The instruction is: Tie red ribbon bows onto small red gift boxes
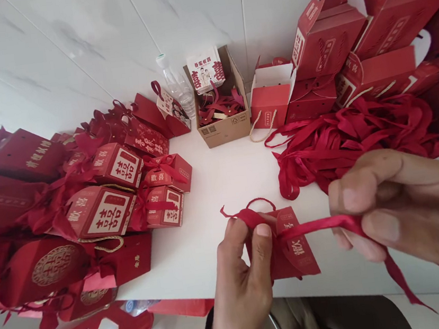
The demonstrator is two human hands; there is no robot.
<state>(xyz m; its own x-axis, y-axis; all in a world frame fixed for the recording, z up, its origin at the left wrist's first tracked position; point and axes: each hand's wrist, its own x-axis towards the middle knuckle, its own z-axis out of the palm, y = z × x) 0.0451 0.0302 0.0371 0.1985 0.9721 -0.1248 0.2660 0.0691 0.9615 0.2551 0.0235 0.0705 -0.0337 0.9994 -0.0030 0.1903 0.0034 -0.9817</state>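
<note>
Item: ribbon (318, 225), one strand, drawn fairly straight between two grips. Step in hand: by its look, tightening at the top of a small red box (284, 266). Next move, as judged: firm left pinch, even right pull, box kept from twisting.

Left hand (244, 284): reaching up from below, thumb upright, closed with the fingers on gathered ribbon; box just beside it, on the table (204, 171), cord handle (262, 200) beyond the grip.

Right hand (413, 215): entering from the right, fingers curled, thumb pressed to them on the strand; loose tail hanging below.

Beyond the right grip: ribbon heap (351, 132). Left of the left grip: tied boxes (101, 216).
</note>
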